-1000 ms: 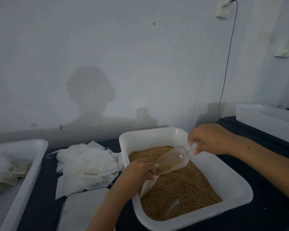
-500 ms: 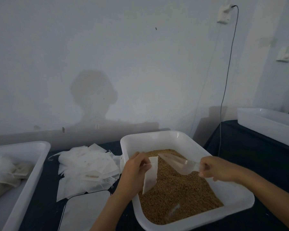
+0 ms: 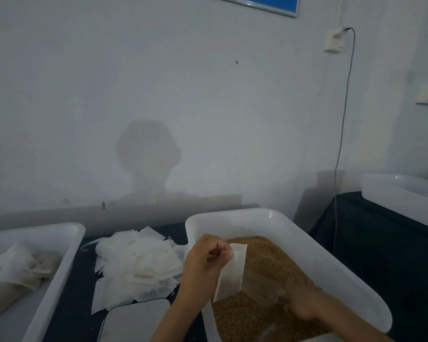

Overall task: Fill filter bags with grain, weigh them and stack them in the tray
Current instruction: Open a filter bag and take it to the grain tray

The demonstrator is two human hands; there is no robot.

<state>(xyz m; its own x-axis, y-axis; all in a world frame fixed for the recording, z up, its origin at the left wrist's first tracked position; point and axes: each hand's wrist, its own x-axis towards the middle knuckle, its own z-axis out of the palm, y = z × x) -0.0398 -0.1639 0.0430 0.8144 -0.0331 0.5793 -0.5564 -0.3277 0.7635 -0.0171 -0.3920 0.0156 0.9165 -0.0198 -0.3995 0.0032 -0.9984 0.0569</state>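
The filter bag (image 3: pixel 230 272) hangs by its top edge from the curled fingers of the left hand (image 3: pixel 208 257), which pinch it above the near left part of the grain tub (image 3: pixel 307 245); the bag droops slantwise, its lower corner just over the grain (image 3: pixel 262 262). The right hand (image 3: pixel 304 301) lies low in the tub on the grain, blurred, beside a clear scoop (image 3: pixel 262 287) half sunk in the kernels; whether its fingers grip the scoop I cannot tell. Left of the tub lies a loose heap of empty bags (image 3: pixel 136 262) on the dark table (image 3: pixel 381 255), with the white scale (image 3: pixel 136 319) at the near edge. Farther left stands the tray (image 3: pixel 59 267) holding a few filled bags (image 3: pixel 17 270). Another white tub (image 3: pixel 403 196) sits at far right.
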